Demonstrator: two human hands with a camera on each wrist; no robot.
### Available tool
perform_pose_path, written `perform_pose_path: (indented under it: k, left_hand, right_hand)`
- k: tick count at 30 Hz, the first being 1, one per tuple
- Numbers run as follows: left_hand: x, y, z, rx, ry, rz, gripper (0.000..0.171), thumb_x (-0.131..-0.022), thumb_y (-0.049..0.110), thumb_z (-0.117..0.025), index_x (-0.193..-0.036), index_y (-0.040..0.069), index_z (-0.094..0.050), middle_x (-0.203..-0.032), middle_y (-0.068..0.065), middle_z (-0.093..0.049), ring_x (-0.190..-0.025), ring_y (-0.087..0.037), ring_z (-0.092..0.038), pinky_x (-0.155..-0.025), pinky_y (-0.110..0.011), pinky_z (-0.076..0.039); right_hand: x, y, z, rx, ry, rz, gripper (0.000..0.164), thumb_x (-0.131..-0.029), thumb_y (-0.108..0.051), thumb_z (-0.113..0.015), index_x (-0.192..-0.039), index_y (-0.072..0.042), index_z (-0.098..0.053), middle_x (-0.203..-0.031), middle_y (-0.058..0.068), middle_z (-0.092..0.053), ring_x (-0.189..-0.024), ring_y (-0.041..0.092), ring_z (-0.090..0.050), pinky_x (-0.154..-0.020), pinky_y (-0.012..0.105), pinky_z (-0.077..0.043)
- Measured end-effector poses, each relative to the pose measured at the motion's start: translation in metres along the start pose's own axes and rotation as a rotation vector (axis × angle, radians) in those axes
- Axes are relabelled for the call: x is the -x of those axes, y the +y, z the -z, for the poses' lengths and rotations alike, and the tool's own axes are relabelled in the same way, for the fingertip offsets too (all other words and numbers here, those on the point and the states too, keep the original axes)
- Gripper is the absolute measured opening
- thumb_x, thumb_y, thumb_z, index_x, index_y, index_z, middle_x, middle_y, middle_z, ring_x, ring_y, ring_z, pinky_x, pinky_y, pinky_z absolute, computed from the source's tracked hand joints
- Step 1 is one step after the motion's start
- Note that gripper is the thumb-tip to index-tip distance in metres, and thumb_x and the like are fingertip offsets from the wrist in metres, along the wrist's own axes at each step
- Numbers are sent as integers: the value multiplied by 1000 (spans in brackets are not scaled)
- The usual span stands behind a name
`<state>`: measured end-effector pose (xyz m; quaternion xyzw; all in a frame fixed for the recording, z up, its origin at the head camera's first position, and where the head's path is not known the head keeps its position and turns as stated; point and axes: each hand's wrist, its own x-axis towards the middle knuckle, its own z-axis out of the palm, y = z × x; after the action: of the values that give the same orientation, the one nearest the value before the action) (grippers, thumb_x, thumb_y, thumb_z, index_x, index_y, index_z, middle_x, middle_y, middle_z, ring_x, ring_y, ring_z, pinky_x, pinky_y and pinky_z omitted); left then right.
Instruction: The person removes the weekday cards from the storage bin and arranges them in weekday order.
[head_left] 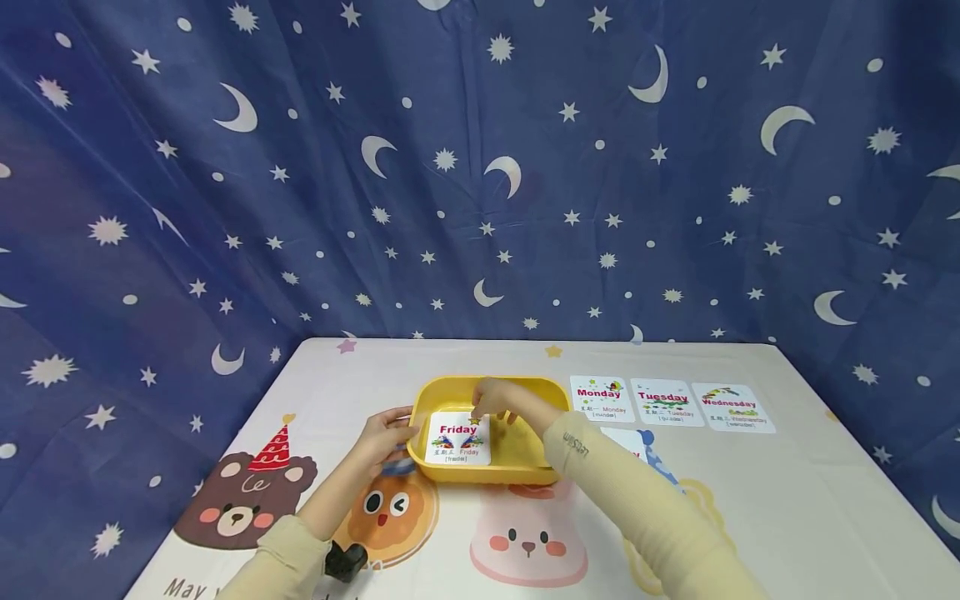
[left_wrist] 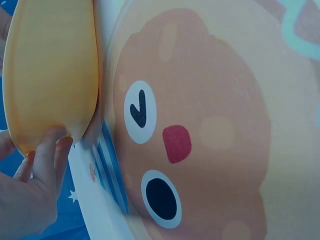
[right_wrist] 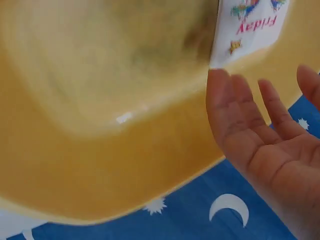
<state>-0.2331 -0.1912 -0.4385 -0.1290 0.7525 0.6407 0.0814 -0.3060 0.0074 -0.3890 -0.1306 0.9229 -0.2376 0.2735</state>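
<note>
A yellow tray (head_left: 528,477) sits on the table with a white Friday card (head_left: 441,450) in its left part. My left hand (head_left: 386,437) grips the tray's left end; in the left wrist view its fingers (left_wrist: 47,155) lie against the outer wall. Over the tray, my right hand (head_left: 504,398) reaches down, its fingertips at the Friday card's upper right corner. In the right wrist view those fingers (right_wrist: 245,107) are extended, with one tip at the card's edge and the thumb apart. Whether anything lies beneath the card cannot be seen.
Right of the tray stand Monday (head_left: 600,400), Tuesday (head_left: 667,403) and Wednesday (head_left: 732,408) cards in a row. Below them another white card (head_left: 628,440) is partly covered by the right sleeve (head_left: 630,500). A blue star-patterned curtain (head_left: 480,208) hangs behind the table.
</note>
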Motion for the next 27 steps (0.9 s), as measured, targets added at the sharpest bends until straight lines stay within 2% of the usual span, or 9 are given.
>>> perform_pose_path:
  k: [5,10,14,17,21,24,25,26,27]
  left_hand:
    - [0,-1,0,16,-4,-2,44,-92,2,-55,-135,-2,-46,-123,-24,-55,-84,-17,-66,-71,-32,-59]
    - [1,-2,-1,17,0,4,44,-92,2,-55,-135,-1,-46,-122,-23,-56,-88,-19,-66,-74,-33,-59]
    - [0,-1,-1,22,0,-1,44,-92,2,-56,-134,-2,-46,-123,-23,-55,-89,-20,-66,-73,-32,-59]
    - [-1,-2,-2,27,-3,-2,44,-92,3,-56,-134,-1,-47,-124,-24,-55,-89,-20,-66,-72,-32,-59]
    - [-2,-2,-2,29,-5,3,43,-92,3,-56,-134,0,-48,-124,-23,-55,-88,-19,-66,-71,-31,-59]
    - [-2,-3,-1,30,-1,7,44,-91,4,-57,-134,1,-48,-124,-23,-55,-87,-17,-66,-70,-30,-59]
    - [-2,-3,-1,31,-1,10,44,-91,4,-57,-134,1,-48,-124,-23,-55,-87,-17,-66,-70,-29,-59]
    - [-2,-3,-1,31,0,12,44,-91,4,-57,-134,1,-48,-124,-22,-55,-87,-17,-65,-70,-29,-59]
    - [-2,-3,-1,33,2,13,44,-91,4,-57,-134,1,-48,-124,-23,-55,-88,-17,-65,-70,-29,-59]
  right_hand:
    - [-8,-1,5,44,-30,21,28,-90,-18,-63,-116,-6,-60,-122,11,-57,-106,36,-59,-88,47,-53]
    - [-17,10,7,80,-113,152,34,-92,-19,-61,-122,-5,-57,-115,10,-60,-101,31,-61,-88,43,-54]
    - [-32,17,8,96,-119,224,34,-89,-16,-64,-120,-4,-59,-109,11,-64,-93,27,-61,-83,42,-55]
    - [-57,28,5,130,-107,247,34,-84,-18,-71,-116,-7,-61,-110,9,-65,-92,23,-61,-81,39,-55]
    - [-133,70,-11,214,-89,391,40,-76,-31,-79,-108,-12,-65,-101,1,-67,-90,13,-60,-76,28,-54]
    - [-187,98,-30,268,-53,427,43,-74,-32,-81,-110,-13,-65,-98,-1,-67,-89,13,-60,-76,25,-52]
    - [-190,98,-33,271,-52,381,45,-74,-28,-81,-113,-14,-64,-102,0,-66,-94,14,-60,-81,27,-52]
    - [-196,102,-38,300,-28,401,45,-73,-26,-82,-112,-13,-64,-99,0,-66,-90,14,-59,-78,27,-52]
    - [-198,102,-41,317,-37,381,48,-72,-25,-83,-114,-14,-63,-101,-1,-65,-91,13,-58,-80,27,-51]
